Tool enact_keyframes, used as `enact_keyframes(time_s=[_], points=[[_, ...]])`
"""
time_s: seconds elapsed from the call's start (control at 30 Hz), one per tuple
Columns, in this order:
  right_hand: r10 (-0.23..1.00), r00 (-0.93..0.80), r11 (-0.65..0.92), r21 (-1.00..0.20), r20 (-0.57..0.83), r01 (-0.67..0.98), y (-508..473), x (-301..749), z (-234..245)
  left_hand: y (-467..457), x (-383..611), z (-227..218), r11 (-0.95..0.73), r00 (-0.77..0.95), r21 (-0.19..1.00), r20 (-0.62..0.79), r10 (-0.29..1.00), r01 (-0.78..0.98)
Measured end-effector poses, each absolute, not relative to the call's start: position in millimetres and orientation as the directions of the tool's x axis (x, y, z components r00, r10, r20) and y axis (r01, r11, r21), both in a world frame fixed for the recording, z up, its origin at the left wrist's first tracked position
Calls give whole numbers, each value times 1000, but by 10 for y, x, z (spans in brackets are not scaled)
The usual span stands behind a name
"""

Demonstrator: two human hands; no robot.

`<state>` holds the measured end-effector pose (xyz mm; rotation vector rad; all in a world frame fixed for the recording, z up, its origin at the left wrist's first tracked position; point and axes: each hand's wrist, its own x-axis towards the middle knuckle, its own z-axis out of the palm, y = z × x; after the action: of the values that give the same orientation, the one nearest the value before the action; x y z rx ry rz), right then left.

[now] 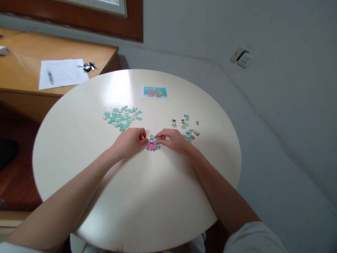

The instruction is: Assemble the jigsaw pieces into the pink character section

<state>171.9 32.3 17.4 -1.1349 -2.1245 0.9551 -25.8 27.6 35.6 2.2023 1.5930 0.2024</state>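
Observation:
A small joined patch of jigsaw puzzle (pixel 152 144), with a pink cartoon figure and teal edges, lies flat on the white round table (pixel 142 196). My left hand (pixel 131 140) is at its left edge, thumb and forefinger curled together against the border pieces. From the other side, my right hand (pixel 172 138) pinches a teal puzzle piece at the patch's upper right edge; the fingers partly hide that piece. Loose teal puzzle pieces (pixel 123 116) are spread beyond my left hand. Beyond my right hand lie multicoloured puzzle pieces (pixel 189 135), some yellow and black.
A picture card (pixel 155 92) with two cartoon figures lies toward the table's far side. On a wooden desk (pixel 65 45) at the left are a paper sheet (pixel 64 75), a pen (pixel 50 77) and keys (pixel 88 66). A wall with a socket (pixel 245 59) stands at the right.

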Motion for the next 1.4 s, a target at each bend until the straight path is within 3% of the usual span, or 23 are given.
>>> enact_keyframes(time_s=[0.47, 1.4], points=[[838, -525, 468, -693, 150, 549, 294, 1681, 206, 280, -268, 327, -270, 338, 404, -108, 935, 874], [871, -476, 442, -614, 119, 654, 297, 1643, 194, 282, -267, 327, -272, 339, 404, -102, 935, 873]])
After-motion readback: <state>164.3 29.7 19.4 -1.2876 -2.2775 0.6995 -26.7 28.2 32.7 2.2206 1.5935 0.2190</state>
